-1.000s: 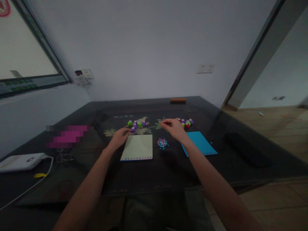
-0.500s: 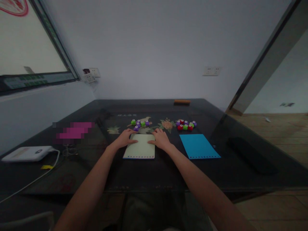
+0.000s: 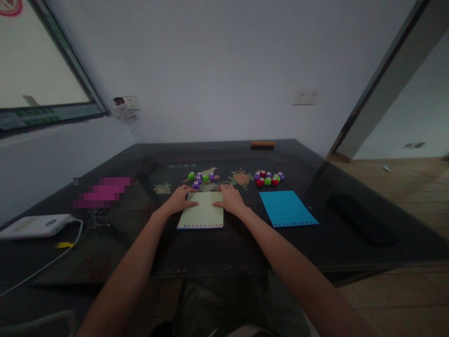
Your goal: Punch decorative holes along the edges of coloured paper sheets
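Observation:
A pale cream sheet (image 3: 201, 214) with holes along its near edge lies on the dark table. My left hand (image 3: 178, 200) rests at its upper left corner, thumb stretched over the paper and fingers apart. On the upper right corner lies my right hand (image 3: 230, 199), its thumb also spread over the sheet. A blue sheet (image 3: 288, 209) with a punched near edge lies to the right. Beyond the cream sheet sits a cluster of purple and green toy pieces (image 3: 205, 178). Behind the blue sheet is another cluster of red, purple and green pieces (image 3: 268, 181).
A white device (image 3: 35, 225) with a cable lies at the left, near a blurred pink item (image 3: 103, 192). A dark long object (image 3: 363, 220) is on the table's right side. At the back edge lies an orange-brown bar (image 3: 263, 144).
The view has shifted slightly, so everything sits a little further left and higher. Both hands remain on the cream sheet's upper corners.

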